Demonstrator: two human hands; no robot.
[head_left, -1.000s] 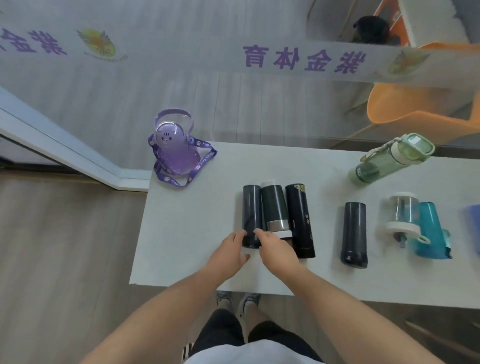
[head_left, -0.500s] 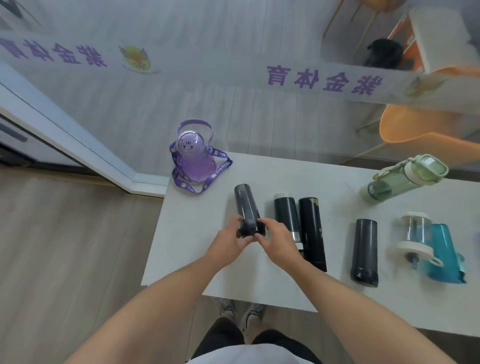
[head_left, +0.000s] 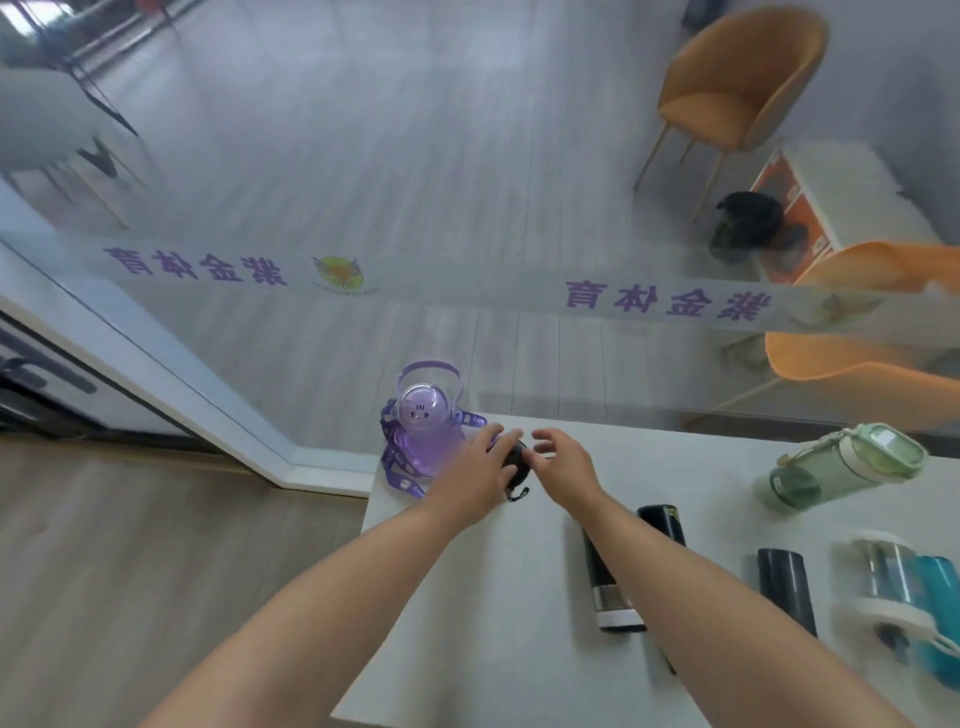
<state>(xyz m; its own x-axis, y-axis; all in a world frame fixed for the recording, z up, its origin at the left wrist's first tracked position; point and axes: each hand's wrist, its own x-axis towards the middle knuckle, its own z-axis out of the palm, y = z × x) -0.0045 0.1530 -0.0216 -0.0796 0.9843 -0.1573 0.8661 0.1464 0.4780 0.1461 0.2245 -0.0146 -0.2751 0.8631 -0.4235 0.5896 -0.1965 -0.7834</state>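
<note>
Head view. The dark flask (head_left: 515, 461) stands upright on the table (head_left: 467, 597), just to the right of the purple bottle (head_left: 423, 422). Only its top and a short loop strap at its near side are visible; the rest is covered by the hands.

The left hand (head_left: 478, 467) lies between the purple bottle and the flask, fingers curled round the flask's left side, holding it. The hand overlaps the purple bottle's right edge; whether they touch cannot be told.

The right hand (head_left: 563, 465) is to the right of the flask, on the far side from the purple bottle. Its fingers are spread and loosely curved, gripping nothing. The thumb is at the flask's top; whether it touches cannot be told.

Further right of the purple bottle and nearer the person lie a banded flask (head_left: 605, 587), an emblem flask (head_left: 662, 519), a grey flask (head_left: 784, 587) and a teal bottle (head_left: 930, 603). A green bottle (head_left: 841, 462) lies well to the right of the purple bottle.
</note>
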